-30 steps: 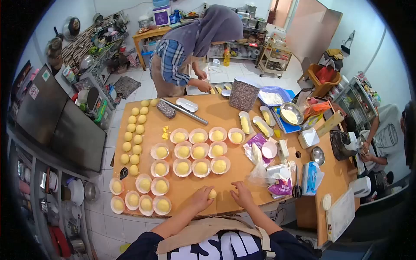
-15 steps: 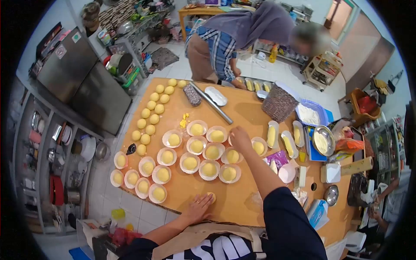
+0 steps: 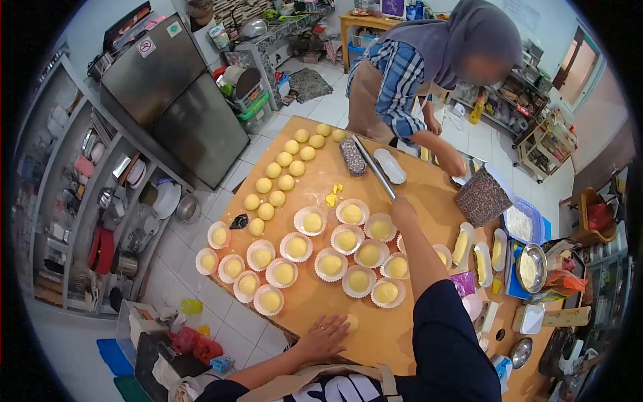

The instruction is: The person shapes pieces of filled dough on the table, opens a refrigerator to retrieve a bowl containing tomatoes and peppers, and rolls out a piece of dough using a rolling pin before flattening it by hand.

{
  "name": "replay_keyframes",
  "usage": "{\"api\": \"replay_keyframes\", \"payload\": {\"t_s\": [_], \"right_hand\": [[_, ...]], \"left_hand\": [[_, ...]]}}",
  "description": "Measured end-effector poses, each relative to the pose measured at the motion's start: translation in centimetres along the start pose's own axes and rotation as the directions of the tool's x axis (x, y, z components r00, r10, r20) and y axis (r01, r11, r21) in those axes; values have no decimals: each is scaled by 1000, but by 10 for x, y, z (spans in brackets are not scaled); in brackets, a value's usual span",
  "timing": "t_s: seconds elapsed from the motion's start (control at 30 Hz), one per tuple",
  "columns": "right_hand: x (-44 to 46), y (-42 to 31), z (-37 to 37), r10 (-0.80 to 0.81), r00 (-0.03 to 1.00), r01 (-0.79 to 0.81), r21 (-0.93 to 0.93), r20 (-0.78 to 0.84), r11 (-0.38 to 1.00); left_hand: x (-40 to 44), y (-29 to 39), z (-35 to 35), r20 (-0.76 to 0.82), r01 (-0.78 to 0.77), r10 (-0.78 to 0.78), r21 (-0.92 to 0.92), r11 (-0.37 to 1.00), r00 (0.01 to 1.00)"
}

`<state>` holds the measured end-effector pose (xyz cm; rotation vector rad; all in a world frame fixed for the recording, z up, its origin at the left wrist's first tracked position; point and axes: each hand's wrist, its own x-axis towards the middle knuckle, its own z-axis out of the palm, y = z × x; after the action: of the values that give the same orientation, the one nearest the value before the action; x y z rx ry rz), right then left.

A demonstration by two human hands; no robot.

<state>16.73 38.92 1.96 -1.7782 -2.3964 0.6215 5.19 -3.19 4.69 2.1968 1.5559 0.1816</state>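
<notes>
My left hand [image 3: 323, 339] lies palm down at the table's near edge, fingers stretched out. Its fingertips touch a small round of pale yellow dough [image 3: 351, 323]. My right arm reaches across the table, and my right hand [image 3: 403, 213] is closed at the near end of a metal rolling pin [image 3: 375, 167]; its fingertips are partly hidden. Between my hands stand several white paper cups holding dough balls, among them a paper cup [image 3: 386, 301]. Loose dough balls [image 3: 286, 182] sit in rows at the far left of the table.
A patterned loaf-shaped object [image 3: 353, 157] and a white oval dish [image 3: 390, 166] flank the pin. Across the table, a co-worker [image 3: 402, 87] bends over filled trays. A patterned container [image 3: 483, 195], a flour basin [image 3: 519, 224] and a metal bowl [image 3: 531, 268] stand right.
My view has swung left, so the table appears farther right. My right hand has come up to the rolling pin's end. The co-worker has straightened somewhat and moved an arm toward the patterned container.
</notes>
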Motion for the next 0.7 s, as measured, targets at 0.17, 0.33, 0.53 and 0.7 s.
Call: {"api": "replay_keyframes", "payload": {"t_s": [0.17, 0.33, 0.53, 0.7], "right_hand": [[-45, -10, -12, 57, 997, -51, 114, -53, 992], [-177, -23, -33, 46, 989, 7, 357, -138, 934], [-364, -6, -14, 30, 972, 4, 143, -232, 990], [-442, 4, 29, -74, 956, 53, -79, -285, 995]], "left_hand": [[-19, -35, 2, -135, 23, -27, -32, 999, 990], [-39, -82, 3, -388, -35, 40, 19, 999, 921], [-24, -102, -63, -712, -139, 275, 245, 960, 646], [-11, -102, -65, -270, -224, 294, 261, 939, 917]]}}
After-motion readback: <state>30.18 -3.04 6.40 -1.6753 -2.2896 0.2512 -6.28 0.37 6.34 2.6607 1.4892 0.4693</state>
